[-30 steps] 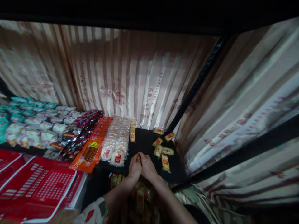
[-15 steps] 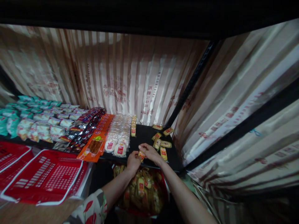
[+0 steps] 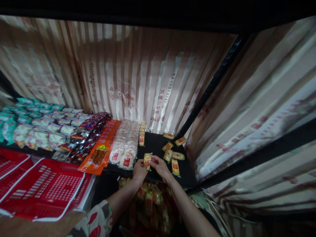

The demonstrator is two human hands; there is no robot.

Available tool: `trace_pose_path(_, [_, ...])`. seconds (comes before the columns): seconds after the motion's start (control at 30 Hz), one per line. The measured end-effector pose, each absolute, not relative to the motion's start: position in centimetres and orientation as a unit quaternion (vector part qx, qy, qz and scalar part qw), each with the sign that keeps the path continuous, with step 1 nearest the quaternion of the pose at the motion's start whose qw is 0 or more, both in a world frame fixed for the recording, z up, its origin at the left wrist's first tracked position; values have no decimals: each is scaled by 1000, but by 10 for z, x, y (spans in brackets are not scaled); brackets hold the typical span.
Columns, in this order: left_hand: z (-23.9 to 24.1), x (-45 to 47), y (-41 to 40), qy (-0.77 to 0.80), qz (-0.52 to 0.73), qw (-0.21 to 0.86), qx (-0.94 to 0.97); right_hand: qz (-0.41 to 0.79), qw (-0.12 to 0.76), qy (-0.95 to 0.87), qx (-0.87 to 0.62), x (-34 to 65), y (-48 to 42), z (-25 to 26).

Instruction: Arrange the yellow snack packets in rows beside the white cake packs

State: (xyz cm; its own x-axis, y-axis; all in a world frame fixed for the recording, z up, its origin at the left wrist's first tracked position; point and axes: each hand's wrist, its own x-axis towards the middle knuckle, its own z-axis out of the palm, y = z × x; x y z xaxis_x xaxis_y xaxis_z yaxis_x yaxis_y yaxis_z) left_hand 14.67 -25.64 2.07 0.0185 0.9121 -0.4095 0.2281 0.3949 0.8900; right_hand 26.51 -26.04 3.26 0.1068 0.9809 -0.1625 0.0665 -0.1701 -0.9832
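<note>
Between my two hands is a small yellow wrapped snack cake (image 3: 147,160) with a red label, held upright above the front of the black shelf (image 3: 155,141). My left hand (image 3: 140,171) is closed on its lower left side. The fingers of my right hand (image 3: 159,166) pinch its right edge. Beyond them, a short row of the same yellow cakes (image 3: 142,133) runs along the white round packets (image 3: 127,154). Several loose cakes (image 3: 175,167) lie scattered to the right of my hands. Below my arms, a dark container is full of more wrapped cakes (image 3: 149,202).
Orange snack packets (image 3: 97,153), dark shiny packets (image 3: 91,135) and green bags (image 3: 10,128) fill the shelf leftward. Red baskets (image 3: 49,187) stand at lower left. A black post (image 3: 209,92) rises at the back right corner, before pleated curtains (image 3: 138,72).
The cake between my hands has turned more upright and shows more of its front. My right hand has shifted slightly right and down. The whole view has tilted a little.
</note>
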Motion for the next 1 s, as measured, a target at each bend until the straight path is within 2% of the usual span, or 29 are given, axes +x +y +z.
trace_pose_path(0.4, [6, 161, -249, 602, 415, 413, 544, 418, 477, -450, -629, 255, -215, 6])
trace_pose_path(0.77, [3, 165, -216, 570, 413, 389, 595, 358, 481, -470, -648, 250, -165, 4])
trace_pose_path(1.0, [5, 167, -207, 565, 417, 405, 586, 286, 446, -494, -689, 245, -154, -4])
